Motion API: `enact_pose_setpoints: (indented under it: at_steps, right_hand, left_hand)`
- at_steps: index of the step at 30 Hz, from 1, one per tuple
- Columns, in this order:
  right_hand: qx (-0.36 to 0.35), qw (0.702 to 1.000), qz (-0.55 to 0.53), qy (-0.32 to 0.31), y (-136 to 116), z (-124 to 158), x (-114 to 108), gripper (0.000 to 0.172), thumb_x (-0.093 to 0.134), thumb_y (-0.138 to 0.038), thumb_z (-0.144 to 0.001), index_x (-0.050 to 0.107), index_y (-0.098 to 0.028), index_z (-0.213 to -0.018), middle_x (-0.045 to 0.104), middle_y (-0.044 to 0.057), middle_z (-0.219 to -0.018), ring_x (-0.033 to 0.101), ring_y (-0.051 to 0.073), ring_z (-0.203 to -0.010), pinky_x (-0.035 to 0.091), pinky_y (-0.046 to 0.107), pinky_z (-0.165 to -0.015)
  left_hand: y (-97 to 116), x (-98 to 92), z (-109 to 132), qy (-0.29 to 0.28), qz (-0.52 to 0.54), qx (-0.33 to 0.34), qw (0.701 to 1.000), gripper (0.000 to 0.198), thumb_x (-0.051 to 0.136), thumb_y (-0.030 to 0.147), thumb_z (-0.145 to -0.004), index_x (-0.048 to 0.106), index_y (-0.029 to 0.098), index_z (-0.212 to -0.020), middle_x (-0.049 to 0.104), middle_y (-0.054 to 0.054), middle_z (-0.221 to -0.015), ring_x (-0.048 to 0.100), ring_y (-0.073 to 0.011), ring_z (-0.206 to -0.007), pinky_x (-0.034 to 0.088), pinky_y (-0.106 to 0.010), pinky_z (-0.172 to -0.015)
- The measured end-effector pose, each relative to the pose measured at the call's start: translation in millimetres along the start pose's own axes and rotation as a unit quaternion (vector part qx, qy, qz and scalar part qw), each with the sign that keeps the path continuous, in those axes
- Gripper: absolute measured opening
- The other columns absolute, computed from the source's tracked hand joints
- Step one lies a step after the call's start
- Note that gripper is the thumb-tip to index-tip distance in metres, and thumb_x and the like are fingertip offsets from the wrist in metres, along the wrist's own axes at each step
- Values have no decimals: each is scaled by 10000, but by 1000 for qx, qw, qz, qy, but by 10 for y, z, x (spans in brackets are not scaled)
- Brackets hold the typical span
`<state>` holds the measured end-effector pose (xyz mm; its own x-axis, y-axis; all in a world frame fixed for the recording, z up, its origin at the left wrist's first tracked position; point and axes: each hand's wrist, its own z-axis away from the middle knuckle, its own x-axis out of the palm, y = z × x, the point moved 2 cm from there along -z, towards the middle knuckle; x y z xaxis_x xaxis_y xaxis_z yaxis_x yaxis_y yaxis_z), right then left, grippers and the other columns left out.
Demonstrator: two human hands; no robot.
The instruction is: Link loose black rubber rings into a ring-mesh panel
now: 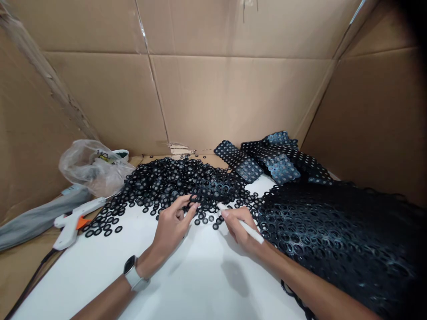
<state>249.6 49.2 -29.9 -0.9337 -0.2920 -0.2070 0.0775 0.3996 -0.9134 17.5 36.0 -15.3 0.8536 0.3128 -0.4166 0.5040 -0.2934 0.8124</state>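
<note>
Brown corrugated cardboard walls [233,98] box in the bench on three sides. On the white work surface [187,275] we log, largest first:
- a wide black mat of linked rings [333,240] at right, just beside the right forearm
- a heap of loose black plastic rings [176,180] at centre, its near edge thinning into strays
- a stack of black perforated strips [273,160] behind the heap
- a clear plastic bag [90,171] and a white glue gun with orange trigger [75,220] at far left, well apart from both hands

Risk, as we judge it: the strays lie loose on a smooth surface, so a sweep of a wrist or of the tool could scatter them. The forearm, so close to the mat's edge, could snag it.

Grip: the right hand [242,226] is closed round a slim white stick [251,232], pen-fashion, with its tip at the heap's near edge. The left hand [171,226] has its fingers curled and their tips touching the rings. We cannot tell whether it pinches one.
</note>
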Motion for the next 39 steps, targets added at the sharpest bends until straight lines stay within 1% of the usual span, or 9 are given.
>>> enact_pose_setpoints:
  at_steps: [4,8,14,18,24,28,32,35,39]
  right_hand:
    - [-3,999,26,-22,-24,-12,2,712,458,-603,-1160,410,-236,-552,408,-31,-470,411,145,-494,277,326,-557]
    - [-18,997,78,-12,-26,-59,-4,644,426,-540,-1173,391,-234,-607,420,-29,-531,421,147,-525,280,317,-562]
    - [-27,993,112,38,23,-82,-37,563,453,-456,-1161,342,-235,-655,371,-30,-604,423,149,-571,250,329,-603]
    - [-24,995,98,15,20,-63,-42,576,459,-443,-1173,411,-230,-640,435,-31,-580,460,152,-555,281,329,-597]
    - [-14,997,52,-62,-46,-58,32,552,479,-469,-1180,572,-231,-691,582,-25,-611,588,174,-608,409,304,-645]
    - [-14,996,53,-67,-143,-74,74,480,563,-484,-1148,622,-225,-749,662,-16,-694,638,179,-679,444,296,-701]
    - [8,997,53,-56,-130,-64,89,486,609,-514,-1122,620,-221,-734,670,-10,-682,622,176,-667,435,297,-687]
    - [54,997,-17,-53,-38,-54,94,532,567,-548,-1123,624,-226,-704,624,-13,-594,604,176,-600,443,302,-657]
    - [103,992,-43,-61,-16,-162,6,631,528,-546,-1097,522,-246,-541,531,-7,-462,513,155,-489,412,301,-584]
  left_hand:
    - [-14,8,13,-9,-4,5,1000,367,743,525,-1007,793,231,-1221,856,-61,-1021,582,-113,-531,467,-259,-526]
    - [9,-1,23,-14,-15,16,1000,345,776,501,-989,800,241,-1215,838,-24,-942,511,-84,-481,451,-248,-527]
    - [122,-14,27,-42,-14,73,996,259,690,329,-1043,767,253,-1278,812,5,-987,445,-58,-480,400,-225,-510]
    - [161,-9,58,-37,-57,129,989,235,691,264,-1062,759,253,-1286,815,14,-980,457,-70,-505,454,-231,-559]
    - [147,48,169,-99,-121,249,956,332,620,142,-1094,752,277,-1368,834,-27,-1203,736,-123,-805,572,-250,-721]
    - [139,79,205,-109,-118,281,946,379,629,120,-1085,725,255,-1426,833,-39,-1292,804,-137,-919,596,-241,-706]
    - [168,82,202,-114,-115,298,941,394,646,126,-1064,722,259,-1428,828,-35,-1303,776,-112,-800,576,-234,-635]
    - [199,66,199,-118,-118,283,944,467,668,145,-1045,682,283,-1491,816,-21,-1271,615,-59,-570,546,-236,-576]
    - [230,35,210,-107,-120,273,948,521,707,253,-1057,608,323,-1563,746,-46,-1337,610,-66,-620,577,-242,-637]
